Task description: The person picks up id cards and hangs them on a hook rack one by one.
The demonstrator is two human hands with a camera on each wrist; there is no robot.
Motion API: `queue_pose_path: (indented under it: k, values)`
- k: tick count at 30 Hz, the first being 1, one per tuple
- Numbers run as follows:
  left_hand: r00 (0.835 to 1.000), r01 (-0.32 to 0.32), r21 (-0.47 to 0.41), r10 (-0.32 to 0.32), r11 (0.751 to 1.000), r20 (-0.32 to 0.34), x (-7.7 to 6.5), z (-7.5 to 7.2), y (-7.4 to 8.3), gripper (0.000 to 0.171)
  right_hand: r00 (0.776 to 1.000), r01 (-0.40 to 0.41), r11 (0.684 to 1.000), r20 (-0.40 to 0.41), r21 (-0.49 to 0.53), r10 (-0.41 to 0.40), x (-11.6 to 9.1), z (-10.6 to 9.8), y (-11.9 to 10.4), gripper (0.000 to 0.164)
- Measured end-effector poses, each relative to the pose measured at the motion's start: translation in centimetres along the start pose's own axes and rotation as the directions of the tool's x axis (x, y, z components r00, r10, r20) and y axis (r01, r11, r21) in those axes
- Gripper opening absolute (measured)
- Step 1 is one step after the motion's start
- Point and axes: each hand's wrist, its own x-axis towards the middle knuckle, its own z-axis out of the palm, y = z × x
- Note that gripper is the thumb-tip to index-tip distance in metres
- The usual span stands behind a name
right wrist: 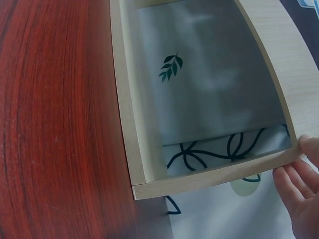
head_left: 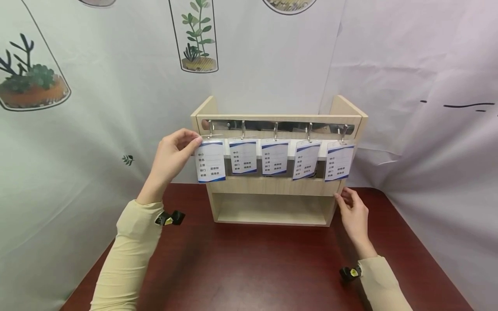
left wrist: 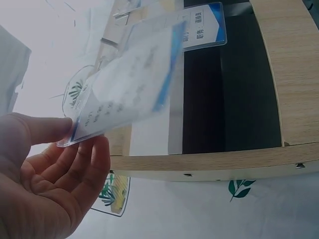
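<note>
Several clear-sleeved name badges hang in a row from metal hooks on a pale wooden rack [head_left: 274,187]. My left hand [head_left: 173,157] pinches the top left corner of the leftmost badge [head_left: 210,160] between thumb and fingers, close by its hook [head_left: 210,128]. In the left wrist view that badge [left wrist: 129,79] tilts away from the rack, its printed side blurred. My right hand [head_left: 355,214] holds the rack's right side edge low down, thumb on the front and fingers behind, as the right wrist view shows at the side panel [right wrist: 214,180]. The rightmost badge [head_left: 339,161] hangs above this hand.
The rack stands on a dark red wooden table [head_left: 253,263]. Under its front board is an open lower shelf [head_left: 270,209]. A white cloth backdrop [head_left: 272,65] with printed plants hangs behind and at both sides. Both wrists wear small black devices.
</note>
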Motion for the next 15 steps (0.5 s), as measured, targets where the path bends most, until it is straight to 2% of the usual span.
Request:
queue_pose_path:
  k: [15]
  values:
    - [0.995,0.100,-0.132,-0.100,0.986,0.001,0.64,0.67,-0.17,0.028,1.000,-0.001,1.000,0.006,-0.006,0.001,0.05,-0.11,-0.18,0.033]
